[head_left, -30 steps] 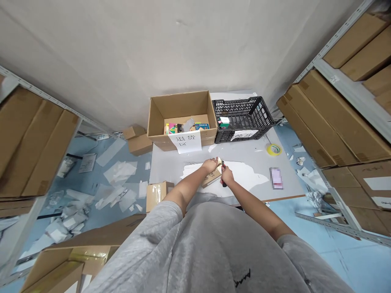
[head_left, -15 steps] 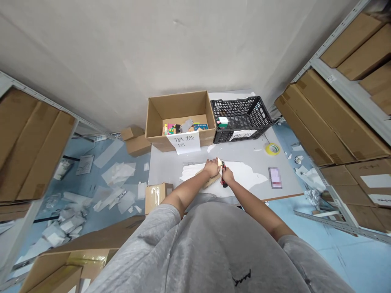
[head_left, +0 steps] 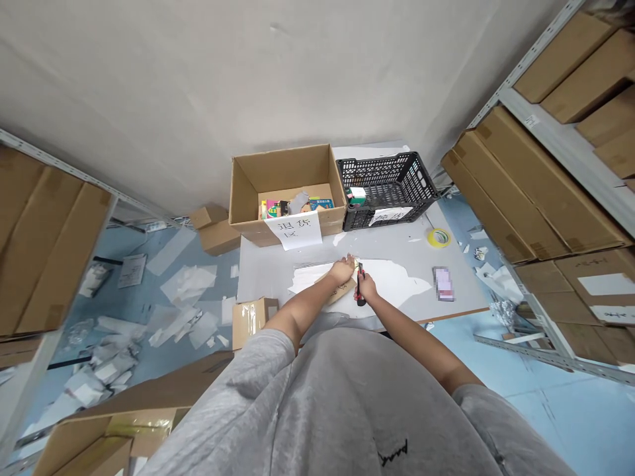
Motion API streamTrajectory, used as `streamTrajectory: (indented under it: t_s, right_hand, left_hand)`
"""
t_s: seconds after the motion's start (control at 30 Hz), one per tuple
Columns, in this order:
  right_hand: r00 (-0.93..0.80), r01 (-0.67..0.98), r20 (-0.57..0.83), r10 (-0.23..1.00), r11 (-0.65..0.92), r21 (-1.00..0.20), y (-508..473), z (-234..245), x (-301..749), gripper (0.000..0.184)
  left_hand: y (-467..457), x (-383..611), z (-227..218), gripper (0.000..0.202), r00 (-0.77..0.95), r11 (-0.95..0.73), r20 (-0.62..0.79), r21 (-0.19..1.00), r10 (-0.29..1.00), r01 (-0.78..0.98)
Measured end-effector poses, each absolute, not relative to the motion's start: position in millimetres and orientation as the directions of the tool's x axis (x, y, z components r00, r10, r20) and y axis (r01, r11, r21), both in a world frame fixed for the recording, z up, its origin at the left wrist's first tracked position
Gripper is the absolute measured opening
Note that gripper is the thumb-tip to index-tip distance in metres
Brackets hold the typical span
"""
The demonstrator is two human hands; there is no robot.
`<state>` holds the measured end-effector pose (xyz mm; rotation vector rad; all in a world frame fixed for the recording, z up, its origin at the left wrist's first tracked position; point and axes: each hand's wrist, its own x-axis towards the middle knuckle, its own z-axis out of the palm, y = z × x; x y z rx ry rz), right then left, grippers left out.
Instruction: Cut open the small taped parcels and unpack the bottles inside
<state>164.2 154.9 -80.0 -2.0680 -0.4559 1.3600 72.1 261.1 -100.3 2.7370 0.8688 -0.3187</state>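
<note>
A small brown cardboard box (head_left: 339,293) lies tilted on the white paper sheet on the table. Over its far end my left hand (head_left: 343,270) is closed, holding it down. Just to the right, my right hand (head_left: 367,288) is wrapped around a red and black utility knife (head_left: 360,285), its front end pointing away from me. The knife's front end is right beside the box's far end and my left fingertips. Whether the blade touches the box I cannot make out.
Behind stand an open carton (head_left: 288,228) of colourful packages and a black plastic crate (head_left: 391,192). A yellow tape roll (head_left: 439,238) and a blurred phone-like object (head_left: 443,283) lie right. A taped box (head_left: 251,318) sits left. Shelves of cartons flank the table; paper scraps litter the floor.
The whole view has shifted slightly. My hands keep nearly the same place on the box and knife, and less of the pale patch between them shows.
</note>
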Motion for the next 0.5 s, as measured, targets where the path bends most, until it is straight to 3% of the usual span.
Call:
streamTrajectory:
  t_s: [0.5]
  right_hand:
    - [0.445,0.104,-0.666,0.599,-0.773,-0.625,166,-82,157,0.030]
  left_hand:
    - [270,73,-90,0.049,0.794,-0.769,-0.280,0.220,0.539,0.600]
